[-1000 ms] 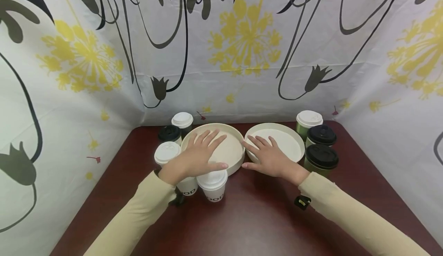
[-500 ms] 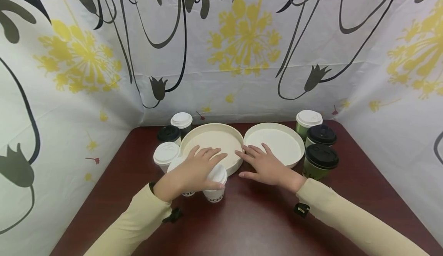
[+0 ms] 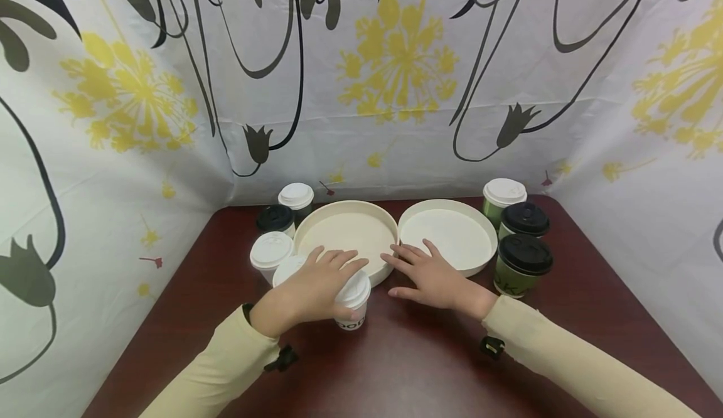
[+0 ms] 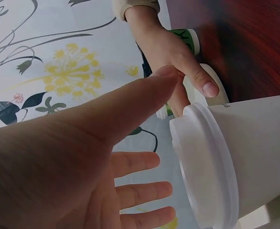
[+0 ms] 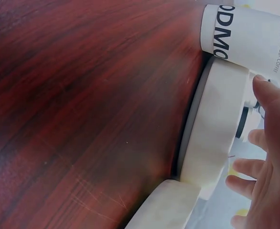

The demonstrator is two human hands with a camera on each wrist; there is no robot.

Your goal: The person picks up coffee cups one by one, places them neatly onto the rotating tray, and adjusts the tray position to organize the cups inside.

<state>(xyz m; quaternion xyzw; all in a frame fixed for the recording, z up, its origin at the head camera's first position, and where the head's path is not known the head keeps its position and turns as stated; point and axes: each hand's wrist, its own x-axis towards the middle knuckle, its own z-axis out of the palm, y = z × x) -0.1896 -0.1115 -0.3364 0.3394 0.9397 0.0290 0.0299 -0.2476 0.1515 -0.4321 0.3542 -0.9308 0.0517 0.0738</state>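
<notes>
Fingers apart on our left hand [image 3: 302, 292] and right hand [image 3: 437, 280]; if the left dips, we could knock the front cup [image 3: 359, 291] against the cream tray [image 3: 350, 226].

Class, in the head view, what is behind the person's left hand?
Behind the left hand show parts of a lettered cup, a second white-lidded cup and the left tray. The hand covers nearly all of the second cup's body, which cannot be made out.
</notes>
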